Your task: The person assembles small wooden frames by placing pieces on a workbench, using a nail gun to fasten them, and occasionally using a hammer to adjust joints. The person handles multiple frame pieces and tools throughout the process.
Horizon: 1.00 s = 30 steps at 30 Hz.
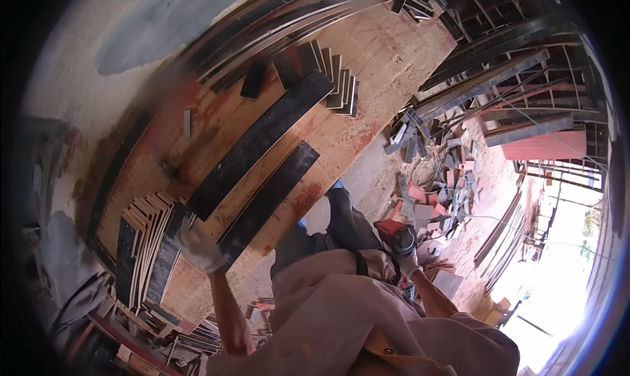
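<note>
My left hand [202, 250], in a pale work glove, is over the workbench [354, 123] at its near left. It is beside the end of a long black-faced board [262, 146] and a stack of short dark boards with pale edges [146, 244]. Its fingers are blurred, so whether they grip a board cannot be told. A second long dark board [269, 202] lies closer to my body. Down by my right hip, my gloved right hand [409, 264] is closed around a red and black power tool [396, 235], partly hidden by the hand.
Short dark boards [338, 80] stand fanned on the far side of the bench. Long strips [262, 31] lie along its back edge. Offcuts and rubble [436, 192] litter the floor to my right, near leaning planks and a bright opening [558, 258].
</note>
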Available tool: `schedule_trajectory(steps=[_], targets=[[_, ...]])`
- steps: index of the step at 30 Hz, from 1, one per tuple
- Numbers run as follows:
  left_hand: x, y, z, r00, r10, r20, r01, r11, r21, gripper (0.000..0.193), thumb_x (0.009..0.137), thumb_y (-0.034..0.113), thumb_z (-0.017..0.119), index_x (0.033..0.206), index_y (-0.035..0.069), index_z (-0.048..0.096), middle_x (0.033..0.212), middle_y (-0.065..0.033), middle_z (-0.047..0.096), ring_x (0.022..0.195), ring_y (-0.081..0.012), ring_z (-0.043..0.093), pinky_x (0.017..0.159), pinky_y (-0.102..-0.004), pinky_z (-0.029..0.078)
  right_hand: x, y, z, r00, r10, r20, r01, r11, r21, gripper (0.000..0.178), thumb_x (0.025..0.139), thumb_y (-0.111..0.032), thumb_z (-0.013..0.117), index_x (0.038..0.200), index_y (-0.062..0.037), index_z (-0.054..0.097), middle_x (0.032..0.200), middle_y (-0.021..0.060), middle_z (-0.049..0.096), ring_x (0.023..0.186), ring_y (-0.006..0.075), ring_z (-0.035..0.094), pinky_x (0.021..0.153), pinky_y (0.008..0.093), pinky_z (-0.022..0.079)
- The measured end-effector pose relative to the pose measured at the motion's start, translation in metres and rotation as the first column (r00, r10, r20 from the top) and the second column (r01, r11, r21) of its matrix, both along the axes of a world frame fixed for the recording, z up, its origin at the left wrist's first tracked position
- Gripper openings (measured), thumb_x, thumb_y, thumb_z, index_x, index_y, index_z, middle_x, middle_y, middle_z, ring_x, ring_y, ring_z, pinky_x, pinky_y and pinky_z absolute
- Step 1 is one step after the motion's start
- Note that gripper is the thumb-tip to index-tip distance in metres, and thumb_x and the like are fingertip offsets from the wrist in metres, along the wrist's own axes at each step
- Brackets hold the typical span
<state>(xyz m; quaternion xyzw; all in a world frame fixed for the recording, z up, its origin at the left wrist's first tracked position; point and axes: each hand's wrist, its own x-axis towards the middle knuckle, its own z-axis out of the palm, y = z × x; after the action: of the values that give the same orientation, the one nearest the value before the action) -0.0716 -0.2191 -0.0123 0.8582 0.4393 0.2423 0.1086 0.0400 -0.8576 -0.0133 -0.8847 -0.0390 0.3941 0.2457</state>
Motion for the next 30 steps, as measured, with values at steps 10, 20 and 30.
schedule_trajectory(steps=[10,20,30], targets=[[0.407,0.029,-0.061,0.811,-0.189,-0.554,0.109,0.979,-0.175,0.084,0.078,0.063,0.082,0.134,0.005,0.059,0.127,-0.0175,0.065,0.119,-0.0343,0.064,0.097,-0.0436,0.057,0.008,-0.067,-0.028,0.985,0.094,0.143,-0.065,0.978,-0.198,0.047,0.098,-0.022,0.061,0.143,-0.0088,0.058,0.147,0.0144,0.057,0.138,0.0348,0.05,0.118,0.0471,0.035],[0.415,-0.002,-0.014,0.885,-0.451,-0.113,0.456,0.89,0.012,0.074,0.072,0.03,0.092,0.135,0.006,0.061,0.123,-0.0207,0.063,0.111,-0.042,0.062,0.098,-0.0509,0.051,0.058,-0.17,-0.037,0.953,-0.293,-0.083,0.287,0.955,-0.078,0.015,0.096,-0.019,0.065,0.11,-0.0132,0.065,0.098,0.0058,0.063,0.089,0.0211,0.058,0.076,0.0391,0.047],[0.195,-0.177,-0.03,0.813,-0.414,-0.409,0.377,0.91,-0.173,0.078,0.076,0.036,0.09,0.141,0.008,0.058,0.125,-0.0222,0.06,0.119,-0.0442,0.055,0.105,-0.0583,0.043,0.182,-0.111,-0.078,0.953,-0.303,0.013,0.299,0.948,0.109,0.02,0.094,-0.025,0.079,0.101,-0.0108,0.068,0.078,-0.0032,0.064,0.061,0.0058,0.056,0.051,0.0251,0.043]])
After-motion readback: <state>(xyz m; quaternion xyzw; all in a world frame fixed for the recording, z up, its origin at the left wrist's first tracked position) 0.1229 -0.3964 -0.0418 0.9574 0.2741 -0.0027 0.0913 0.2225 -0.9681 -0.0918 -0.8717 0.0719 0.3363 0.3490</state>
